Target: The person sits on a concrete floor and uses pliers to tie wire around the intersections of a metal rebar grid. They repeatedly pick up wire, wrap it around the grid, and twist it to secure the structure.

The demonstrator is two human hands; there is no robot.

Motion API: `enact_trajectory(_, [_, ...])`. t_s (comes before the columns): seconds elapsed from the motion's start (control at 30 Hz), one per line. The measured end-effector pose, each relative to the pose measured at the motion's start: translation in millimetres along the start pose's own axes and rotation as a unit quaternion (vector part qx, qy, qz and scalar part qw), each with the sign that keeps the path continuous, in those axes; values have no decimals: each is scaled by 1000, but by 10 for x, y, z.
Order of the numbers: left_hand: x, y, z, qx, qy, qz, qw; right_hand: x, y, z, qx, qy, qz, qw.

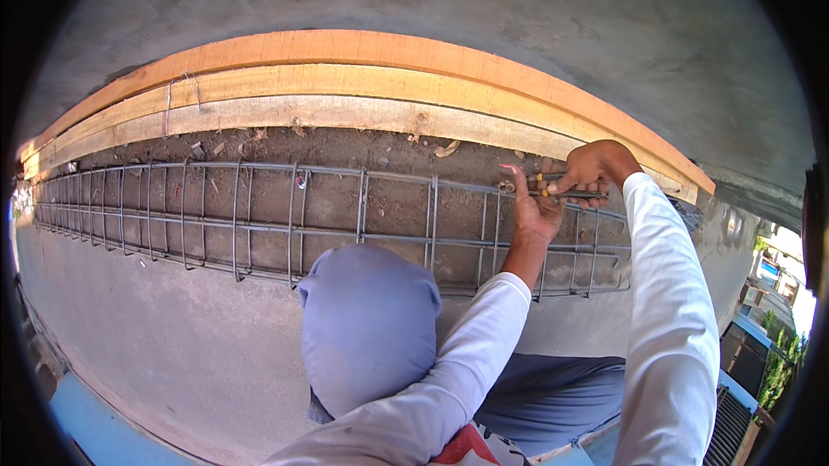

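Here, right fingers [566,183] hold pincers [551,193] beyond a perhaps-lettered shirt [471,446].

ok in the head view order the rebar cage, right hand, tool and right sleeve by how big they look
1. Rebar cage, by overall outline
2. Right sleeve, helped by nearness to the camera
3. Right hand and tool, unranked: the hand looks broader, the tool longer but partly covered

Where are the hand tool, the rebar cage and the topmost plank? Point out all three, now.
Hand tool [506,186]: head view, on its metal end at left.
Rebar cage [359,235]: head view, where a crosswise bar meets a lengthwise one.
Topmost plank [363,44]: head view, on its broad orange-brown face.
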State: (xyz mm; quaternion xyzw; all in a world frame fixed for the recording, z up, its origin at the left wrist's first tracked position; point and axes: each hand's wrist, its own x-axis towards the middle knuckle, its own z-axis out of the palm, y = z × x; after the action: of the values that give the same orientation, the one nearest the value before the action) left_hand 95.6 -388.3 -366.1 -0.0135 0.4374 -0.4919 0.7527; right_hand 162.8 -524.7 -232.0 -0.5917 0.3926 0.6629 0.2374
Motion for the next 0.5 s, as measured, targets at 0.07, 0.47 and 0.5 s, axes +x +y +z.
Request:
enact_trajectory(0.07, [9,-69,19,-18,-9,-12,1000,8,73,10,37,-8,-8,999])
enact_trajectory(0.47, [322,87,60,-48,64,-30,996,63,186,762,-466,599,-156,632])
enact_trajectory(0.5, [276,105,72,-42,69,-29,996,75,162,729,-450,563,-137,679])
